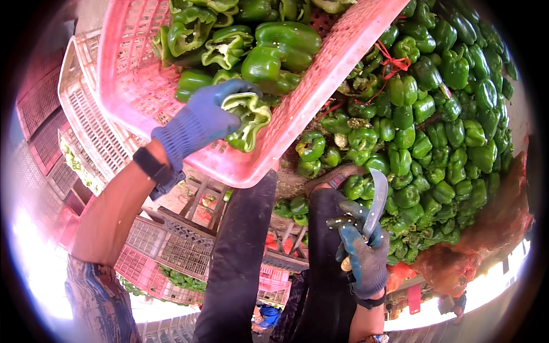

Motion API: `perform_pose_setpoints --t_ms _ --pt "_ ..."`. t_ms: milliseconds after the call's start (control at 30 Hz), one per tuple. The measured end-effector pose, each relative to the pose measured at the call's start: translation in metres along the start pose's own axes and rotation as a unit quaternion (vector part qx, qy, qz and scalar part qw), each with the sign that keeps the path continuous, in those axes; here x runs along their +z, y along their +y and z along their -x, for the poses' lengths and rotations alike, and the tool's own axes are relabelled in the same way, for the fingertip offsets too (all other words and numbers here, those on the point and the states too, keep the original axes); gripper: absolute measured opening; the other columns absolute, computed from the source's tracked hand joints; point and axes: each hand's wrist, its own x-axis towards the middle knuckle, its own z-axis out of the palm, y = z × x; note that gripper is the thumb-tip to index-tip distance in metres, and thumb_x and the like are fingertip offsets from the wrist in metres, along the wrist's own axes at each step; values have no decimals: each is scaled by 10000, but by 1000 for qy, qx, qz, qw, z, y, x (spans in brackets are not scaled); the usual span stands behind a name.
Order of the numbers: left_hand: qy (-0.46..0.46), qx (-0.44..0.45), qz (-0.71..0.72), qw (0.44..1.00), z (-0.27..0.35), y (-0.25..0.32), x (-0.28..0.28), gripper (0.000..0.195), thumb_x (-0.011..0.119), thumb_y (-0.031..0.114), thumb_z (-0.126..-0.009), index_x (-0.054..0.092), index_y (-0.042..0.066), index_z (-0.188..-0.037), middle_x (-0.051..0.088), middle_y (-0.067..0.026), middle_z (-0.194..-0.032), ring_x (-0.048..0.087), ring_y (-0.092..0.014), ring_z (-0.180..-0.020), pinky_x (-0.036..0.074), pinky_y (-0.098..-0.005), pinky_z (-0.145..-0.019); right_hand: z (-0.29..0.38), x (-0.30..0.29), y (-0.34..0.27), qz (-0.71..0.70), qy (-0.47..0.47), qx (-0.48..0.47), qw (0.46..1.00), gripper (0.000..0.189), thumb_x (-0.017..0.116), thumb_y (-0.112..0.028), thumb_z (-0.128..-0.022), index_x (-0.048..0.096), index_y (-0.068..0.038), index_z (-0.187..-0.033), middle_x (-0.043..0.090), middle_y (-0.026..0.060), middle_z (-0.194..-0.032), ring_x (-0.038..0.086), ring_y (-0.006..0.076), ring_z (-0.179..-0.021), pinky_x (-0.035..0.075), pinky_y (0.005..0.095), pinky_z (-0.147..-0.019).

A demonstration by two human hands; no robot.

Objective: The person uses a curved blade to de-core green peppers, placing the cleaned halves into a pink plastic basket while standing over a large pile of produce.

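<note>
My left hand (206, 115), in a blue knit work glove, is closed on a cut green bell pepper (246, 120) with its hollow, pale inside showing, within a pink plastic crate (334, 64). Cut and whole-looking green peppers (283, 51) lie in the crate just beyond my fingers. Over my thigh, my right hand (362, 257), gloved too, grips a knife with a curved blade (377, 193) by its light handle, the blade pointing up and away from me. A large heap of green bell peppers (429, 150) lies beyond the knife.
White plastic crates (98, 115) stand left of the pink crate, with stacked dark red crates (40, 103) farther off. A red plastic tie (392, 62) lies on the heap. Red mesh sacks (463, 257) border it at right. More crates (180, 253) stand behind my legs.
</note>
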Motion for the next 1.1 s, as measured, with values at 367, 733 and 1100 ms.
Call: perform_pose_setpoints --t_ms 367,733,1100 --pt "82 -44 -15 996 68 25 -34 592 628 -70 -775 685 63 -1349 734 -34 -1183 683 -122 -1039 558 -280 -906 -1 5 5 0 8 2 1000 395 700 -147 -972 686 11 -1334 799 131 -980 578 68 -525 464 225 -488" --pt "212 -55 -558 801 39 31 -79 557 735 238 -878 643 93 -1408 659 -229 -1365 661 -395 -1253 511 -486 -1097 -10 -2 19 2 -45 -34 998 435 725 -184 -979 668 23 -1358 797 140 -1006 605 86 -550 476 228 -493" --pt "247 -32 -330 911 -72 5 -41 665 722 412 -864 629 103 -1446 714 -236 -1337 700 -395 -1220 547 -459 -1043 -17 6 36 6 -32 22 999 404 673 -81 -962 667 17 -1355 797 136 -1004 616 109 -549 508 249 -500"
